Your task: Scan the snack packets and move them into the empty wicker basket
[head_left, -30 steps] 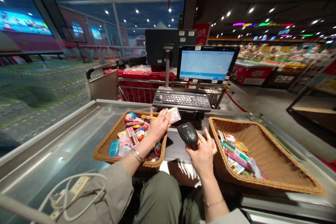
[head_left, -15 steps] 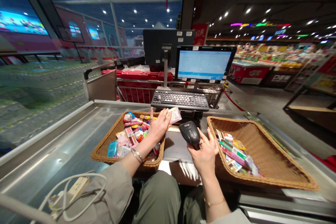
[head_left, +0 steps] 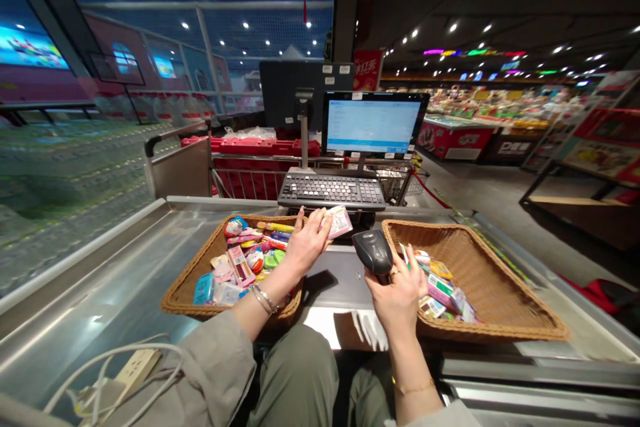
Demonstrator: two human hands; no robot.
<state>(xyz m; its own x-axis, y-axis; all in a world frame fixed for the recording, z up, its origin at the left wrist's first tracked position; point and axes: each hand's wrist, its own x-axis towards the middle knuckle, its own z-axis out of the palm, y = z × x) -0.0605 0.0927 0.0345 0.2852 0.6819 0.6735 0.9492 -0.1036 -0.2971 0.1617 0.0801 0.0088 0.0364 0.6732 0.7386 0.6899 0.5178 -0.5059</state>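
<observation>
Head view over a stainless steel checkout counter [head_left: 95,280]. The left hand [head_left: 305,245] has a flat pink-and-white packet [head_left: 339,221] at its fingertips, held in a narrow pinch at one edge, with the other fingers spread; the exact contact is partly hidden. The packet sits beyond the far rim of the left wicker basket [head_left: 175,301], just below the keyboard [head_left: 331,191]. Judged light and thin, slightly flexible, with a possibly slippery wrapper: best taken by its flat faces near one edge, without crushing the contents. The right hand [head_left: 399,293] has its fingers curled closely around a black handheld barcode scanner [head_left: 373,251]. The scanner is judged hard, moderately weighty and smooth-shelled: hold it by the body, with the palm beneath. The left basket holds many small sweet packets and egg-shaped capsules [head_left: 255,260]. Similar packets [head_left: 440,287] lie in the right wicker basket [head_left: 495,332], bunched toward its left side, beside the right hand. A power strip [head_left: 136,368] with white cable lies near the left sleeve [head_left: 213,367].
</observation>
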